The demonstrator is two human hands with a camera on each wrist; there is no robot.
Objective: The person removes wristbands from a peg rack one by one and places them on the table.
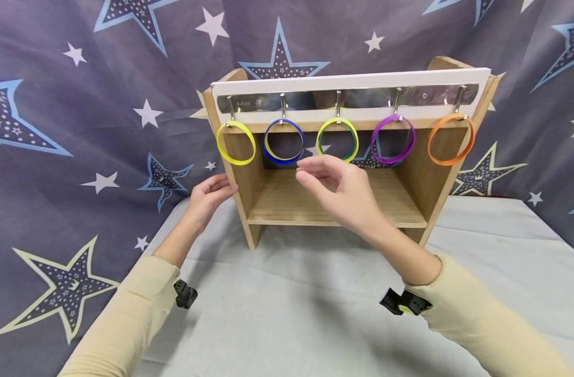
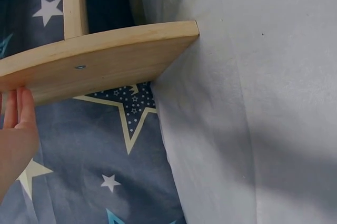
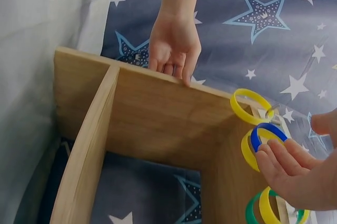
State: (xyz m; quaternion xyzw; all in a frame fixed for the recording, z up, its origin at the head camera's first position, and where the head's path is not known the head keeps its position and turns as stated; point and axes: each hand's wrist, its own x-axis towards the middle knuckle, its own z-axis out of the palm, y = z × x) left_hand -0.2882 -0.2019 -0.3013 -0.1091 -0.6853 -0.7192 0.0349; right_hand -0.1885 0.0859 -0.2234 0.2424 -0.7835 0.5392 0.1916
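My left hand (image 1: 206,199) touches the outer left side of a wooden rack (image 1: 244,204), its extended fingers (image 2: 26,103) against the panel in the left wrist view. My right hand (image 1: 348,193) hovers before the rack with bent, relaxed fingers and holds nothing. Just above its fingertips hangs a blue ring (image 1: 284,159) with a yellow ring (image 3: 247,153) on the same hook. To the left is a single yellow ring (image 1: 236,161). Further right hang a yellow ring (image 1: 356,137) with a green ring (image 3: 249,213), a purple ring (image 1: 413,140) and an orange ring (image 1: 472,141).
A metal hook strip (image 1: 310,99) on a white board (image 1: 352,80) spans the rack's top. The lower shelf (image 1: 287,204) lies behind my right hand. A pale cloth (image 1: 268,314) covers the table, and a star-patterned curtain (image 1: 103,220) surrounds it.
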